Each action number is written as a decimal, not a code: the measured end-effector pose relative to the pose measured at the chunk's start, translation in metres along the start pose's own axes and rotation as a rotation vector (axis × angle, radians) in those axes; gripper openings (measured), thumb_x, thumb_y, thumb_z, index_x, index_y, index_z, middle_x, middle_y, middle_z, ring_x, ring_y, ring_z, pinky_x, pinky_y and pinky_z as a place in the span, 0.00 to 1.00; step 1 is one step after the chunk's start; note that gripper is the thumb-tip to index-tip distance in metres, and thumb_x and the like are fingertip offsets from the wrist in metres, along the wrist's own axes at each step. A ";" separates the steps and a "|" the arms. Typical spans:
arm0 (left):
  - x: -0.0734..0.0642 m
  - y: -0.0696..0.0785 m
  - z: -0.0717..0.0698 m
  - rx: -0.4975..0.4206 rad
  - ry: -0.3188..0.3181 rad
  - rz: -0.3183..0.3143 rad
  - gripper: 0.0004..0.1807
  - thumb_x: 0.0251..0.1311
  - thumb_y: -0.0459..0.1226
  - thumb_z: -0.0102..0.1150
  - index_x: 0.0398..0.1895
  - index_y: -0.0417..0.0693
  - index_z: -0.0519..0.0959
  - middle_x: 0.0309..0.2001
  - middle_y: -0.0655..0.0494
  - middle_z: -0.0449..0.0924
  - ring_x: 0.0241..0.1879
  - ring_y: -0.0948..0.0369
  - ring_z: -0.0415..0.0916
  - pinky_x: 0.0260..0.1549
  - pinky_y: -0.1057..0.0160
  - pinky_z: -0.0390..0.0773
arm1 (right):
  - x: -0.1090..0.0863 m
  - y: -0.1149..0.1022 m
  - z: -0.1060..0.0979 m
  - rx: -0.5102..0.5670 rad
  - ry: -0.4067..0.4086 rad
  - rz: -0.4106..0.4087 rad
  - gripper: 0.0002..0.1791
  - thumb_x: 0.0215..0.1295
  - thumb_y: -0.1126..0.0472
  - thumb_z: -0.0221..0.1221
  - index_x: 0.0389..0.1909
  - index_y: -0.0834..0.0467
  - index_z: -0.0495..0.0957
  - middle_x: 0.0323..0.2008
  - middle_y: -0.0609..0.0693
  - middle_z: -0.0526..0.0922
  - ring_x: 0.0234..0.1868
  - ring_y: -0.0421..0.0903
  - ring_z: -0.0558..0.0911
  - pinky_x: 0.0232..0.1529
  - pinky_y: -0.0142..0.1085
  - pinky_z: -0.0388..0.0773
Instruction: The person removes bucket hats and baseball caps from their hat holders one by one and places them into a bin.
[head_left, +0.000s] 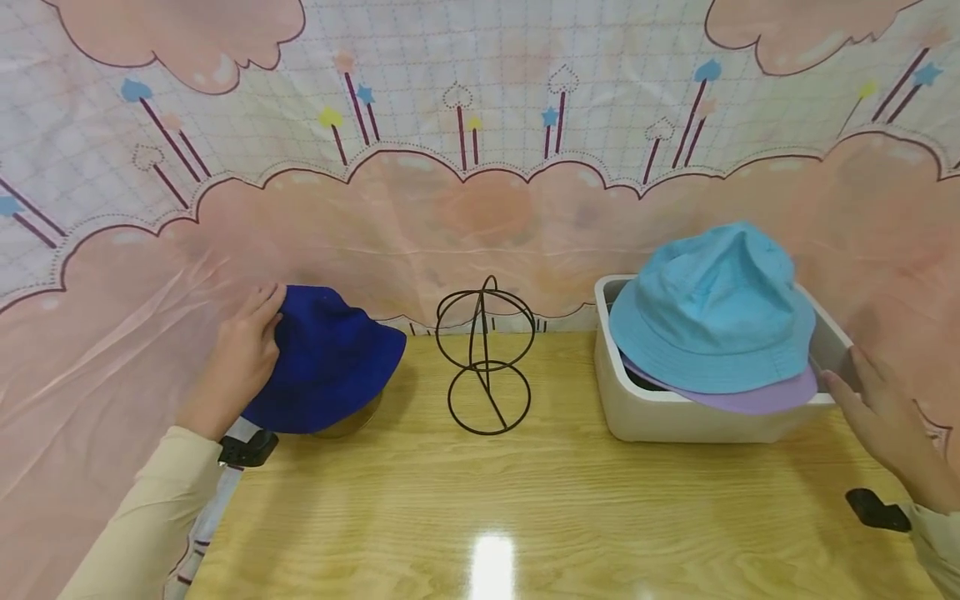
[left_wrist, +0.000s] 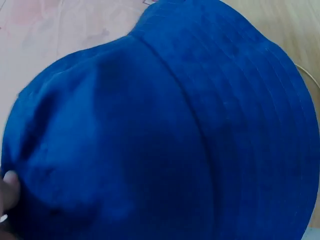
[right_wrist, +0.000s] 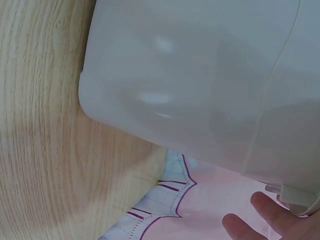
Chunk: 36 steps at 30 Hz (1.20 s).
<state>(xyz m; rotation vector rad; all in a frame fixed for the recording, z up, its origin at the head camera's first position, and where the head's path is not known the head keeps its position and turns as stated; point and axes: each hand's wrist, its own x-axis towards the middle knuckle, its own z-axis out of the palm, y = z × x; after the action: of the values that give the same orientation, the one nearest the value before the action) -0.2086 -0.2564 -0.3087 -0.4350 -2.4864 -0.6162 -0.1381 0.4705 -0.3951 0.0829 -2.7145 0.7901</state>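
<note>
the wood table (head_left: 450, 500) is closest, with a shiny patch of light (head_left: 491, 567) on it. a pale sleeve comes in on each side, and each wrist has a black thing (head_left: 877, 510) on it. the right hand (head_left: 888, 417) is by the right front corner of a white box (head_left: 690, 423). its fingers are spread and mostly straight, not wrapped around anything. the box sits on the right part of the table. a light purple brim (head_left: 750, 398) pokes out over its front edge, and a light blue hat (head_left: 712, 308) sits on top of that.

the left hand (head_left: 243, 358) is on the left, touching the top part of a dark blue hat (head_left: 322, 358). i can't tell if it pinches the cloth or just rests there. the hat is at the left side of the table, tipped a bit, and something brown and round (head_left: 352, 423) peeks out under its brim. between the hat and the box stands a black wire stand (head_left: 486, 367), touching neither. farthest back hangs a pink and white cloth (head_left: 480, 208) with clouds and stars.
</note>
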 end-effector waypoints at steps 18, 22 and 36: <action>0.007 0.004 -0.008 0.017 0.184 -0.043 0.20 0.48 0.16 0.43 0.39 0.33 0.83 0.37 0.36 0.82 0.38 0.38 0.77 0.38 0.43 0.72 | 0.000 -0.003 0.000 0.007 -0.005 0.002 0.36 0.71 0.59 0.43 0.69 0.74 0.38 0.63 0.82 0.47 0.48 0.76 0.58 0.38 0.69 0.56; 0.013 0.001 -0.010 0.011 0.209 0.025 0.20 0.46 0.16 0.41 0.31 0.34 0.84 0.32 0.39 0.82 0.35 0.45 0.77 0.36 0.59 0.71 | 0.000 -0.002 0.000 0.007 -0.008 0.002 0.36 0.71 0.59 0.43 0.69 0.74 0.38 0.62 0.82 0.48 0.48 0.76 0.58 0.37 0.69 0.56; 0.024 0.003 -0.019 0.019 0.237 0.069 0.23 0.37 0.18 0.36 0.24 0.37 0.84 0.28 0.43 0.82 0.26 0.52 0.72 0.30 0.70 0.62 | -0.001 -0.003 -0.002 -0.001 -0.008 0.022 0.36 0.71 0.59 0.43 0.70 0.74 0.38 0.63 0.81 0.47 0.50 0.76 0.57 0.39 0.70 0.56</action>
<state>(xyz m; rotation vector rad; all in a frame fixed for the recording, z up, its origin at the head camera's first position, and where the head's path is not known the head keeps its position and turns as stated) -0.2189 -0.2595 -0.2800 -0.4136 -2.2412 -0.5809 -0.1361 0.4691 -0.3919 0.0563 -2.7276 0.7958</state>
